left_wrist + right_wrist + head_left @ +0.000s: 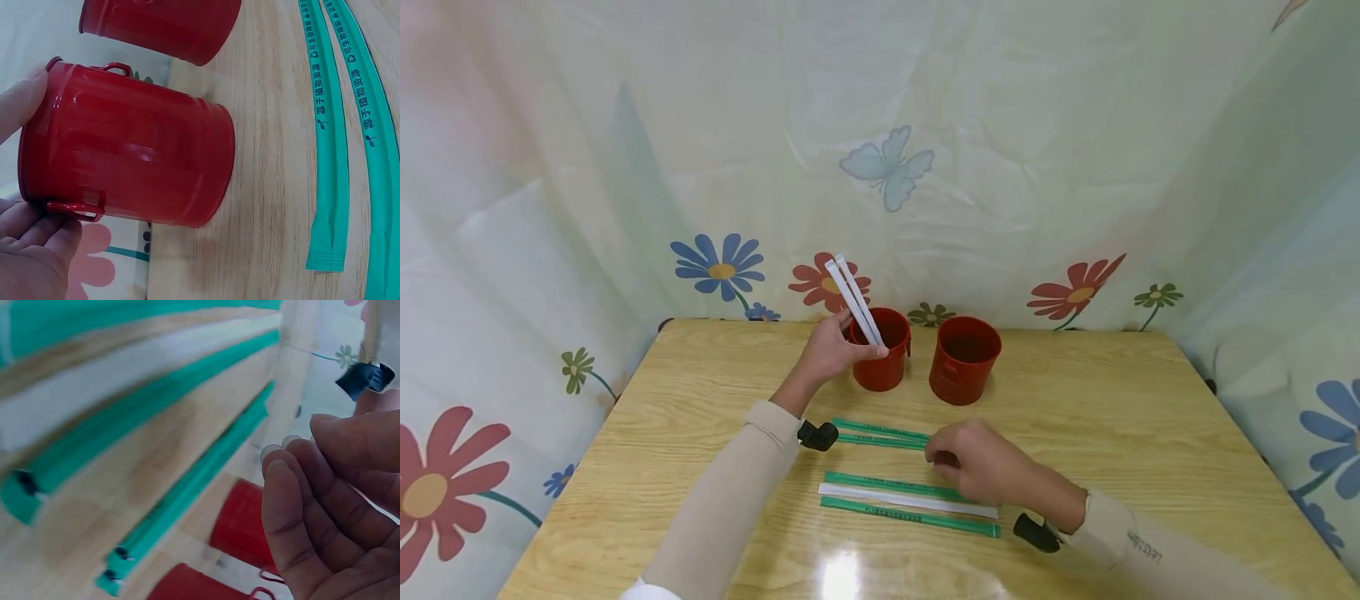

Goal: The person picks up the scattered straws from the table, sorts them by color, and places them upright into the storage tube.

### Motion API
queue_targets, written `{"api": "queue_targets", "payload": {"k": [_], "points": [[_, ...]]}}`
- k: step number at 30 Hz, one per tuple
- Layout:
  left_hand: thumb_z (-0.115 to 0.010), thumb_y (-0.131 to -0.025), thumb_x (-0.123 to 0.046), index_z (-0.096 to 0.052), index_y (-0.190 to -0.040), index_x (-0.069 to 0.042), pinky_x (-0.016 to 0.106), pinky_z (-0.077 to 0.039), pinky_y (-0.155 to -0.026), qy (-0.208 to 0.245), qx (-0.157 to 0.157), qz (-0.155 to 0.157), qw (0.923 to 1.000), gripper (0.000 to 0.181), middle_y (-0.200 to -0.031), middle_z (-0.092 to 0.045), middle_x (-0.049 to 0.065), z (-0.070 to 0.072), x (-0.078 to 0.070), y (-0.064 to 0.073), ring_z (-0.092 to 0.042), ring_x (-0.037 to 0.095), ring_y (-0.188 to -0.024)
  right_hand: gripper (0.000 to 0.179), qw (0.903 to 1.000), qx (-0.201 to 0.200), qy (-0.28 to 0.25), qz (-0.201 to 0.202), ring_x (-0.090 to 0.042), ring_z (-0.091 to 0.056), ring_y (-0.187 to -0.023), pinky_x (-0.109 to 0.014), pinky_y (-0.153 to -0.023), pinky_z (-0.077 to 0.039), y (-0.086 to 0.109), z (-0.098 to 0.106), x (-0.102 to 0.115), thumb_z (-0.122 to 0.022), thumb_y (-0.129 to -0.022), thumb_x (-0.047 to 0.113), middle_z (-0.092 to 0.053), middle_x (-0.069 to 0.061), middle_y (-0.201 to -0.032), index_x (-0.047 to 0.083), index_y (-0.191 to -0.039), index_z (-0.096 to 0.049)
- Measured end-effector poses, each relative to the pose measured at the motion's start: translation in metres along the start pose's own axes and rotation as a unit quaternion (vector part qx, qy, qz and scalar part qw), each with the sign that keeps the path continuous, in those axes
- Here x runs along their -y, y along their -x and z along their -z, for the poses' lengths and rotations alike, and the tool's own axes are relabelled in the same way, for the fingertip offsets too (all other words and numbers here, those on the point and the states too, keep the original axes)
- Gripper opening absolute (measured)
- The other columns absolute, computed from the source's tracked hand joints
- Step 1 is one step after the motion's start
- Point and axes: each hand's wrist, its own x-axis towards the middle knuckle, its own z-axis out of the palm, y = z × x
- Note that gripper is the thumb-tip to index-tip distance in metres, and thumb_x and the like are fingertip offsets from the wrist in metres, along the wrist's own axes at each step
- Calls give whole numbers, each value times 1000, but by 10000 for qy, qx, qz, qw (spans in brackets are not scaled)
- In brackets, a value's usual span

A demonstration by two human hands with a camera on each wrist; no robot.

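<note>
My left hand [835,350] grips the rim of the left red bucket [137,144], thumb on one side and fingers by the small wire handle. Two white-wrapped straws [853,300] stand tilted in that bucket, tops leaning left. My right hand [977,458] hangs over the right ends of two green-wrapped straws [880,433], which lie nearly together. In the right wrist view its fingers [284,500] bend loosely, with nothing visible between them and the thumb. Nearer me lie a green-wrapped straw [880,482], a white-wrapped straw [895,498] and another green-wrapped straw [910,517], roughly parallel.
A second red bucket [964,362] stands right of the first, near the back of the wooden table [1090,400]. Behind the table hangs a flowered curtain [1000,167], which also runs along both sides.
</note>
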Motion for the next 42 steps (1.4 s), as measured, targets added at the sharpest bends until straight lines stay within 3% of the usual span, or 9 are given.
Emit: {"api": "queue_targets", "payload": {"k": [7,11,18,24,29,33,36,39,42], "points": [[-88,-85,-17,-42,-160,-26,48,-55,-108,219,94,-89,9997,88,-153,-59,7,5,-1,5,-61,26,-133,14,9998,24,-56,195,5,-58,-73,-17,-66,-54,10,-7,-3,-71,-91,-4,-74,3,-83,9,-90,-76],[-88,-85,-20,-42,-160,-29,47,-56,-108,165,60,-117,9998,89,-151,-61,6,5,0,5,-62,25,-131,14,9998,55,23,178,5,-56,-72,-17,-65,-52,11,-9,-3,-71,-91,-3,-72,5,-82,11,-89,-75],[-88,-85,-22,-45,-158,-30,49,-56,-107,51,-57,-194,9998,85,-145,-65,6,3,0,3,-63,27,-128,13,9966,644,494,-106,1,-47,-72,-19,-66,-47,11,-19,0,-77,-90,4,-61,11,-79,16,-87,-71],[-87,-86,-22,-44,-159,-32,47,-57,-105,-5,-12,-208,9998,86,-144,-66,6,3,0,1,-63,26,-129,18,9882,1016,1131,-205,-5,-39,-68,-21,-62,-39,13,-27,4,-72,-91,-1,-51,10,-74,16,-88,-69],[-88,-86,-22,-44,-158,-31,48,-57,-105,-2,5,-175,9998,85,-145,-66,6,3,0,1,-63,26,-130,24,9818,1220,1425,-287,-4,-45,-70,-24,-63,-44,13,-31,5,-75,-82,-7,-57,9,-79,13,-96,-70],[-86,-87,-24,-47,-157,-29,47,-58,-104,-149,-54,-71,9998,81,-138,-69,4,1,1,3,-63,26,-125,26,9808,1377,1337,-339,-5,-41,-68,-24,-60,-40,13,-32,6,-75,-78,-8,-52,9,-76,14,-89,-67],[-86,-88,-24,-49,-156,-27,47,-58,-103,-159,-83,-26,9998,78,-134,-70,4,0,1,4,-63,26,-122,29,9845,1362,1034,-391,-6,-33,-66,-24,-59,-33,15,-24,9,-70,-81,-10,-38,10,-72,17,-79,-60],[-86,-88,-23,-51,-155,-22,48,-57,-103,-131,-94,-1,9999,75,-134,-70,5,0,0,5,-63,27,-121,32,9912,1073,720,-277,-4,-30,-66,-22,-59,-30,18,-13,10,-68,-86,-10,-32,11,-72,17,-74,-55],[-86,-87,-23,-51,-155,-23,47,-57,-103,-148,-99,40,9998,76,-135,-70,5,-1,0,6,-62,27,-123,31,9969,681,397,-81,-1,-32,-66,-18,-59,-34,20,-2,7,-65,-87,-13,-37,12,-71,15,-76,-59]]}}
